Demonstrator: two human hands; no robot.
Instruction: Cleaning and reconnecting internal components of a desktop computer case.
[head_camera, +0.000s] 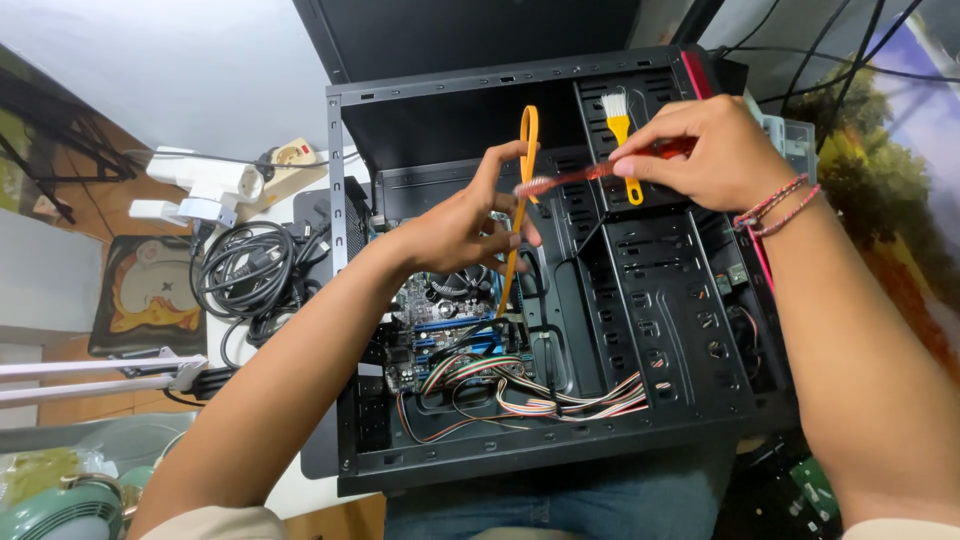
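While both hands hover above the open computer case (640, 420), the left hand (470, 225) has its fingers closed round the shaft of one long orange plastic tool (520, 215), which stands nearly upright; its looped top rises just above the fingertips and its lower end points down toward the motherboard (440, 335). The right hand (700, 150) is pinched together, thumb against forefinger, on the handle of one red toothbrush-like brush (580, 177), held almost level, whose bristled head lies just beside the orange tool and close to the left fingertips. Behind the right hand's fingers, one small yellow-handled brush (620, 135) with white bristles rests against the black drive cage (650, 290); whether the hand touches it cannot be told. Two thin cord bracelets (775, 208) circle the right wrist.

Below the left hand, inside the case, sit one round cooler fan (455, 285) and a row of blue slots (450, 335). Lower still, a bundle of multicoloured ribbon wires (540, 395) runs toward the drive cage under the right forearm.

Outward past the left forearm, outside the case, lie one coil of black cable (245, 270), one white power adapter (205, 180) and one beige power strip (300, 153). Further out stands a white lamp arm (90, 378).
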